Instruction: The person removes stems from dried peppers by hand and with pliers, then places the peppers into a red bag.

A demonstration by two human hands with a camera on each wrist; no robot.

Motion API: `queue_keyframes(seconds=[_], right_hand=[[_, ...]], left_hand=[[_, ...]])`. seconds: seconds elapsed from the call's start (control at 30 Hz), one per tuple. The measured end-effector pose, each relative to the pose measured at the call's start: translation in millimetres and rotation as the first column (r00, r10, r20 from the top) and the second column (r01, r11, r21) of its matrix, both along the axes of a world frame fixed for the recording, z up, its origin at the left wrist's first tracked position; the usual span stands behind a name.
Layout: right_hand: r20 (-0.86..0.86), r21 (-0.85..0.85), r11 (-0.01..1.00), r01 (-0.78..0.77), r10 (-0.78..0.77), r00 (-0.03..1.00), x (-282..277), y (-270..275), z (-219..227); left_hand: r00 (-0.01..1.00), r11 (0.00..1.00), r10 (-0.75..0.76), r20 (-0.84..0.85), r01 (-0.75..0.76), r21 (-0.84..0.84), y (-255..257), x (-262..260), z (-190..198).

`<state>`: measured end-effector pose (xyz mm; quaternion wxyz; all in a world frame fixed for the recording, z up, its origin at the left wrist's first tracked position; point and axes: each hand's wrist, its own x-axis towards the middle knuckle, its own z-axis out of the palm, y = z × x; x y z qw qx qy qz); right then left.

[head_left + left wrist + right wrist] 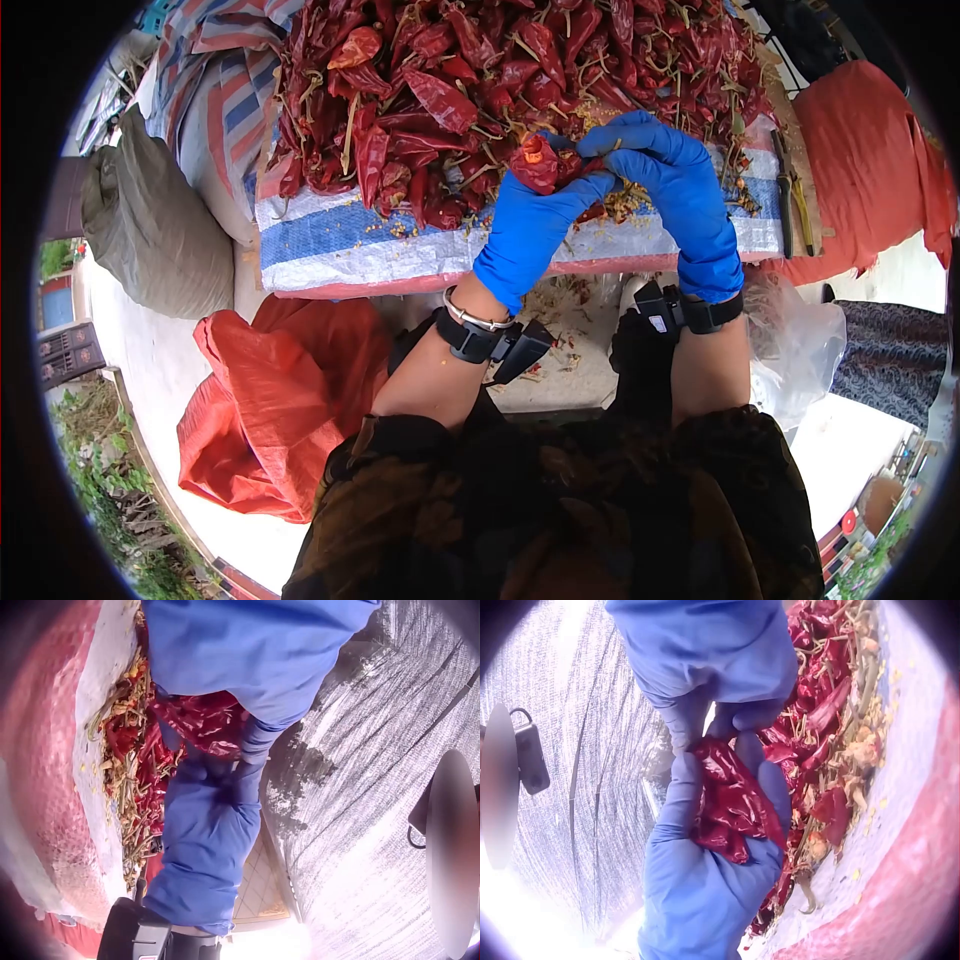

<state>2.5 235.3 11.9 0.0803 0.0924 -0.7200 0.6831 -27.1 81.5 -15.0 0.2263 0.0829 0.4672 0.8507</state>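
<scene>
Blue gloves cover both hands. The left hand (540, 220) grips a wrinkled dried red pepper (535, 165), and in the right wrist view the pepper (731, 799) lies in its palm between thumb and fingers. The right hand (675, 190) pinches at the pepper's end with thumb and fingertips, close against the left hand's fingers. In the left wrist view the pepper (206, 720) shows between the left hand (247, 652) and the right hand (206, 840). What exactly the right fingertips pinch is hidden.
A large heap of dried red peppers (440, 100) covers the striped sheet (350, 250) beyond the hands, with loose stems and seeds along its near edge. Scissors (785, 195) lie at the right edge. Red sacks (270, 400) and a grey sack (150, 220) stand around.
</scene>
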Motion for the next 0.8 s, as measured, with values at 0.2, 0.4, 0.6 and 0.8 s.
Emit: queue_keyframes(seconds=[0.2, 0.4, 0.6, 0.8], right_hand=[[0.124, -0.057, 0.991, 0.123, -0.115, 0.986, 2, -1, -1], [0.266, -0.771, 0.636, 0.011, 0.306, 0.914, -1, -8, -7], [0.340, -0.822, 0.527, 0.214, 0.155, 0.927, -1, -24, -10], [0.209, -0.958, 0.257, 0.130, 0.310, 0.928, 0, -25, -29]], left_hand=[[0.984, 0.978, -0.028, -0.174, -0.010, -0.210, 0, -2, 0], [0.916, 0.956, 0.137, -0.378, -0.222, -0.192, 6, -3, -13], [0.907, 0.937, 0.162, -0.389, -0.266, -0.228, 4, -3, -4], [0.974, 0.983, 0.159, -0.160, -0.171, -0.064, 6, 2, 8]])
